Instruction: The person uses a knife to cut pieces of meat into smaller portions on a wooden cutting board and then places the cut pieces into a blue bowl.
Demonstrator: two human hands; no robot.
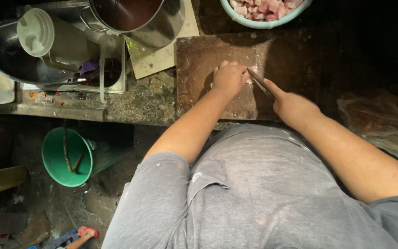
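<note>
Worn brown wood makes up the cutting board point(208, 60) under both hands, set on a grimy, dim counter. Left hand point(229, 78) curls closed over a pale, soft piece of meat point(250, 77). Right hand point(293, 107) grips a slim knife point(259, 82), blade against the meat beside the left fingers.
</note>
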